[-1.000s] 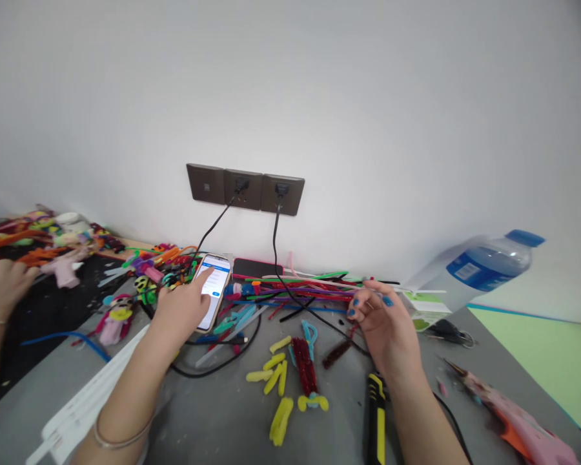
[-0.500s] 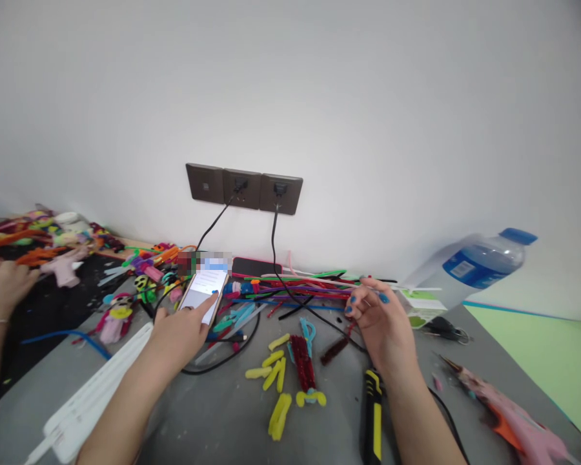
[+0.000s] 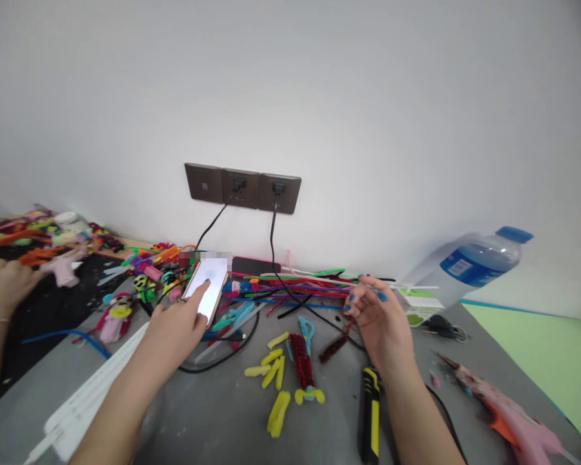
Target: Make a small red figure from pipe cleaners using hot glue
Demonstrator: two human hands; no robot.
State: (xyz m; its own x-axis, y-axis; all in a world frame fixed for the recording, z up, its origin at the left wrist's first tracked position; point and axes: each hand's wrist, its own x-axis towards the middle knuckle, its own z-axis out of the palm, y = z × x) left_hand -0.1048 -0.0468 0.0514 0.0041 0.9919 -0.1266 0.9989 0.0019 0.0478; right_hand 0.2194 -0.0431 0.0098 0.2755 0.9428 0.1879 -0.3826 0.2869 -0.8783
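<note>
Your right hand (image 3: pixel 382 323) hovers over the pipe cleaners (image 3: pixel 295 284), grip loosely curled and empty. Your left hand (image 3: pixel 174 329) holds nothing, its index fingertip touching the phone (image 3: pixel 216 284) mid-worktop (image 3: pixel 223 413). Far right, the bottle (image 3: pixel 469 265) label is unreadable.

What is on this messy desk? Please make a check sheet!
Surface: grey table, crowded.
Job's things: phone, screen lit; pipe cleaners piled by the wall.
Clutter: yellow pieces, black-yellow tool, pink glue gun, water bottle, green sheet.
Hands: left hand forefinger on the phone; right hand loosely curled over the pipe cleaners.
Cables: two black cables run from wall sockets to the table.
Surroundings: white wall; another person's hand at the left edge.
</note>
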